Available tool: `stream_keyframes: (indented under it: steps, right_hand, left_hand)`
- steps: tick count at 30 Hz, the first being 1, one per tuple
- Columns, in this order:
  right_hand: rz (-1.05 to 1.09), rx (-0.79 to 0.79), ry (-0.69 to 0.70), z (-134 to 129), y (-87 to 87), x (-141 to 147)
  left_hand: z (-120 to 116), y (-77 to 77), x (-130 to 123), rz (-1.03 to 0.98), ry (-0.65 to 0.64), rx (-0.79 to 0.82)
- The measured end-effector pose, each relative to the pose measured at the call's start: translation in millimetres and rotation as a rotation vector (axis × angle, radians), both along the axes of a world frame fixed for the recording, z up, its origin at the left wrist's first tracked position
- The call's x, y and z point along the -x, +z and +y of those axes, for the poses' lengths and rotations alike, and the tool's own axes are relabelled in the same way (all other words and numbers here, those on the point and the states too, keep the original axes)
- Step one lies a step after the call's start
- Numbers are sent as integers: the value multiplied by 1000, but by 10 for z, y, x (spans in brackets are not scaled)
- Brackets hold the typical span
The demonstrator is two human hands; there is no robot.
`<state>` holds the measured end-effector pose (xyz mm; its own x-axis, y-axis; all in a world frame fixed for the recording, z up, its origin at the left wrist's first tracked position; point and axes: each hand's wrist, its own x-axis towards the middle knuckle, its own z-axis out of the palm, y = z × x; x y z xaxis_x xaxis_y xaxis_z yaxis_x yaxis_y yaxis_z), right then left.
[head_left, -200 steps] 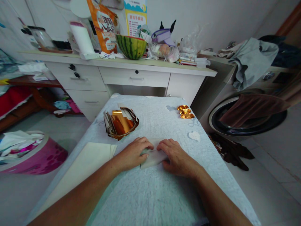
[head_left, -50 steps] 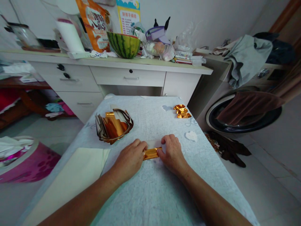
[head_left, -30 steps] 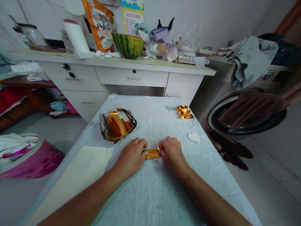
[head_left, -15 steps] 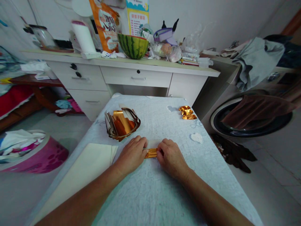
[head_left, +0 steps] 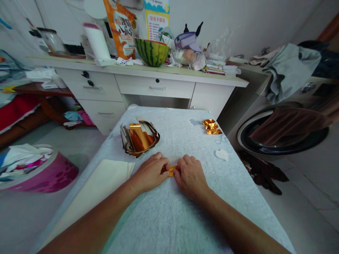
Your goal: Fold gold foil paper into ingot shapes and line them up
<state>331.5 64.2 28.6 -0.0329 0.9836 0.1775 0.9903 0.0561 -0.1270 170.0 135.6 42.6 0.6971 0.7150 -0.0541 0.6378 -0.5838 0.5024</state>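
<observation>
A small strip of gold foil paper point(head_left: 172, 171) lies on the table between my two hands. My left hand point(head_left: 152, 171) pinches its left end, the thumb pressed to the foil. On the right end, the thumb and curled fingers of my right hand point(head_left: 191, 174) close over the foil. A pale, thin sheet shows just beyond the fingers. Ahead and to the left sits a basket-like holder point(head_left: 156, 141) with gold foil sheets point(head_left: 140, 137) in it. Several folded gold foil pieces point(head_left: 212, 127) lie in a row at the far right.
A stack of cream paper point(head_left: 97, 187) lies by my left forearm on the cloth-covered table point(head_left: 169, 218). A pink bin point(head_left: 58, 173) stands left, a washing machine point(head_left: 280, 130) right. Behind, a white desk point(head_left: 156, 86) bears a watermelon half point(head_left: 151, 53) and an orange snack bag point(head_left: 122, 31).
The left thumb and fingers have slid right and inward along the foil, so less of it shows between my hands. The right hand stays nearly in place. The view has shifted slightly.
</observation>
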Motion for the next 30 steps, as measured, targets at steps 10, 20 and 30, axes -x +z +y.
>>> stream_keyframes:
  steps: [10, 20, 30]
  right_hand:
    - [-17, 13, -34, -7, 10, 44]
    - [28, 31, -56, -59, 42, -73]
    - [106, 72, -73, -72, 56, -433]
  left_hand:
    - [101, 7, 73, -30, -92, 126]
    - [128, 62, 76, -1, -110, 160]
    - [138, 53, 98, -4, -116, 182]
